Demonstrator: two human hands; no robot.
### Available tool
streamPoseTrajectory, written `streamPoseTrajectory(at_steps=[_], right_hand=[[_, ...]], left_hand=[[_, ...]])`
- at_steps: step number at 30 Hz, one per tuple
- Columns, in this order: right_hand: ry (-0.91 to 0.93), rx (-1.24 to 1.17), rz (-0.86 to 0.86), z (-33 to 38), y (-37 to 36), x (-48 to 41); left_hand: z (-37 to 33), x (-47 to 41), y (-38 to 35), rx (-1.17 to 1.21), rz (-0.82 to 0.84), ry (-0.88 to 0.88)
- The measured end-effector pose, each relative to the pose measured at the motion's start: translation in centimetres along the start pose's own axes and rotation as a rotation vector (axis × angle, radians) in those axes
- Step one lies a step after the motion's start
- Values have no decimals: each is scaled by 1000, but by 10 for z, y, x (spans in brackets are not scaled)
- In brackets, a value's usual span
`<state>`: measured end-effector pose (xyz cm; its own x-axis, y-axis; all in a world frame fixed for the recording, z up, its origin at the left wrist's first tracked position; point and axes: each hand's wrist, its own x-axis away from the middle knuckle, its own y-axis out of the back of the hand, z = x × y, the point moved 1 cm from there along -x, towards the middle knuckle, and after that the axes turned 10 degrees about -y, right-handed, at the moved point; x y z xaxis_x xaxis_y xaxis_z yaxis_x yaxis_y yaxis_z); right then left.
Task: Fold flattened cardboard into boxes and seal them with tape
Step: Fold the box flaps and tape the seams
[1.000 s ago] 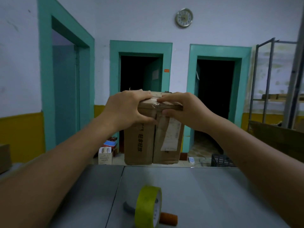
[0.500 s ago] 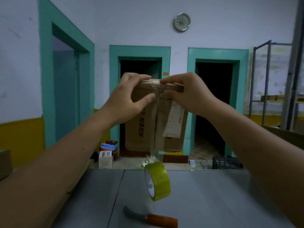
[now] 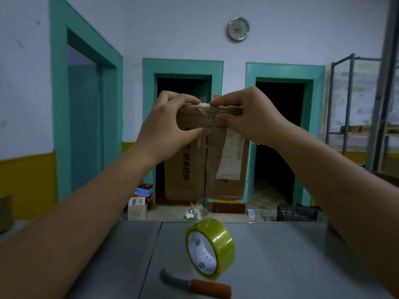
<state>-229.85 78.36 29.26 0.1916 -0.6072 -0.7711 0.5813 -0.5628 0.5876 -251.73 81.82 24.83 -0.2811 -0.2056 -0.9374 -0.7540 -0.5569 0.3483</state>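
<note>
In the head view, a cardboard box (image 3: 194,169) was held upright above the far edge of the counter (image 3: 291,255). Its taped top edge was pinched by both hands, the left hand (image 3: 170,124) and the right hand (image 3: 250,117), with fingers curled over the top and thumbs on the front. Below it a tape roll (image 3: 210,249) was tilted beside a knife (image 3: 194,284). Whether the roll touched the counter could not be told.
</note>
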Motion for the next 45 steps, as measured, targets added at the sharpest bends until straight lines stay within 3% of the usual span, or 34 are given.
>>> streamPoseTrajectory(at_steps=[4,10,16,19,25,27,30,31,32,35,36,39,45], right_hand=[[-9,-31,6,1,-1,3],[-23,-83,11,-1,-6,7],[-31,-66,13,0,-12,4],[-49,-73,20,-4,-15,4],[-45,-163,-62,-14,-20,9],[-40,-174,-180,-19,-20,15],[79,-243,-492,-25,-31,50],[116,-285,-466,-26,-41,67],[81,-344,-330,-27,-54,86],[-362,-382,383,-28,-102,137],[-487,-326,519,-33,-118,150],[-586,-378,564,-43,-155,172],[-638,-858,506,-26,-169,170]], left_hand=[[2,-14,11,-209,135,-76],[-4,-43,25,-433,498,-99],[-6,-54,20,-260,734,-58],[-7,-54,17,-214,739,-48],[-8,-52,17,-271,593,-64],[-8,-51,23,-265,550,-47],[-6,-47,29,-299,505,-44],[-5,-46,30,-331,479,-49],[-5,-45,30,-367,449,-55],[-6,-44,29,-466,394,-74],[-7,-45,29,-484,387,-75],[-9,-48,29,-505,370,-77],[-14,-51,30,-511,313,-95]])
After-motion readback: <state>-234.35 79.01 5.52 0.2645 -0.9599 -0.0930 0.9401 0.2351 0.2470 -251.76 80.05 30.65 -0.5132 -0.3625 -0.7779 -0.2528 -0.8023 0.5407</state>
